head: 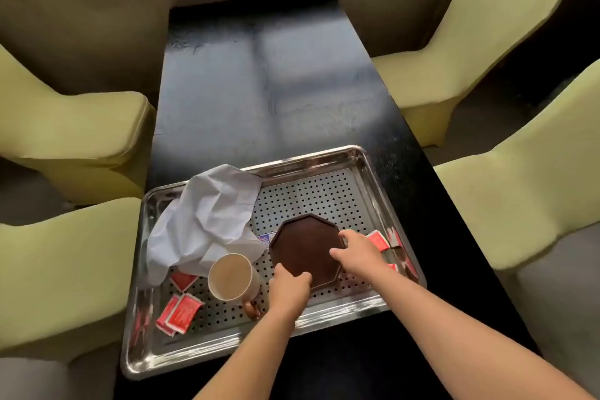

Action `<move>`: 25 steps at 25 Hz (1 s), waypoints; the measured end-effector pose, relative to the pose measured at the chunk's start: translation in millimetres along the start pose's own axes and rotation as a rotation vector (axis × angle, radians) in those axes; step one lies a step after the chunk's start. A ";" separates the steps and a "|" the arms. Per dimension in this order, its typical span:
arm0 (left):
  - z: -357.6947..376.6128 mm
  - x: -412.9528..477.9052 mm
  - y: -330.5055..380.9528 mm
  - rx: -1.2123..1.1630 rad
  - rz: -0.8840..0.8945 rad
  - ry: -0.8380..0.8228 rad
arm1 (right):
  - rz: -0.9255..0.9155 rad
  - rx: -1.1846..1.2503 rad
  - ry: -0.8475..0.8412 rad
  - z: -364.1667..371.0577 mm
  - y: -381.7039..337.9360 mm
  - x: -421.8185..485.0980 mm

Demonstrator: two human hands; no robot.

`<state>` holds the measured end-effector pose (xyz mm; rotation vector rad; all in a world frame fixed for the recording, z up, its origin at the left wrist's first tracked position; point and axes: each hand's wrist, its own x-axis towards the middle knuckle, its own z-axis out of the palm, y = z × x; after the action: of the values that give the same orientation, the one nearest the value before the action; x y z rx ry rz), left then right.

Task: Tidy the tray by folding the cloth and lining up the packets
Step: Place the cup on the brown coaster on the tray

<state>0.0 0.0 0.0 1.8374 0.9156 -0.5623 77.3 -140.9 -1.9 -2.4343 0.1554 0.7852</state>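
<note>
We had both hands on a dark brown octagonal dish (305, 247) that sat right of centre in the tray (211, 354). Our left hand (290, 286) gripped the dish's near-left rim, with the fingers curled tightly over the edge. Our right hand (358, 252) grasped the right rim. Its thumb lay on the matte inner face and one finger hooked the far-right corner, while the other fingers were out of sight behind the hand.

The tray was rectangular polished steel with rounded corners and a raised rim, and its floor was a perforated sheet of small round holes. It rested at the near end of a glossy black table (276, 91).

One white cloth (207, 221) lay crumpled and creased in the far-left part of the tray, with a fold draped over the far rim.

Just near it stood one pale paper cup (230, 276) holding a milky tan drink, with a brown handle on its near side.

We counted three flat red packets (181, 312) loose in the near-left corner, two of them overlapping. More red sachets (378, 241) lay scattered by the right rim, at least three, partly hidden by our right hand. A blue-and-white wrapper (264, 240) peeked out between the cloth and the dish.

Four yellow-green padded chairs (65, 127) flanked the table, two on each side.
</note>
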 end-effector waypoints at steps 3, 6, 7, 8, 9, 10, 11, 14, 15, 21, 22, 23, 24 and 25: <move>2.5 6.8 -4.8 -0.085 -0.037 0.077 | 0.016 -0.004 0.012 0.4 3.8 9.1; 6.6 15.7 -6.2 -0.040 -0.040 0.133 | 0.040 -0.010 -0.019 -0.4 7.6 21.2; 6.6 19.4 -2.7 -0.028 -0.039 0.142 | 0.041 -0.011 -0.018 -1.3 7.8 26.3; 6.5 24.9 0.9 -0.025 -0.050 0.146 | 0.043 -0.007 -0.015 -3.8 5.9 30.4; 6.9 28.8 4.2 -0.050 -0.075 0.136 | 0.044 -0.010 -0.013 -4.9 5.6 35.0; 7.7 34.3 7.0 -0.087 -0.098 0.128 | 0.040 -0.018 -0.011 -6.9 5.0 39.2; 8.7 39.3 12.5 -0.137 -0.117 0.113 | 0.038 -0.025 -0.006 -9.7 4.1 44.9; 13.9 55.8 30.8 -0.246 -0.142 0.076 | 0.032 -0.067 0.031 -24.2 2.6 64.2; 15.5 60.2 38.3 -0.274 -0.148 0.060 | 0.035 -0.072 0.050 -30.8 2.3 71.5; 29.2 77.3 65.4 -0.500 -0.201 -0.091 | -0.004 0.000 0.155 -60.9 1.3 103.4; 29.2 77.6 68.6 -0.525 -0.198 -0.111 | -0.019 0.021 0.168 -62.5 1.6 105.6; 28.1 77.3 72.1 -0.537 -0.202 -0.141 | -0.030 0.046 0.178 -63.8 2.7 107.3; 27.2 79.2 72.7 -0.551 -0.202 -0.162 | -0.038 0.077 0.185 -65.2 4.4 107.9; 25.0 79.8 73.4 -0.562 -0.206 -0.179 | -0.050 0.112 0.190 -65.9 6.8 108.1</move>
<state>107.2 -13.3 -26.5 1.1804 1.0227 -0.5201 197.2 -176.4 -22.8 -2.3935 0.2045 0.5082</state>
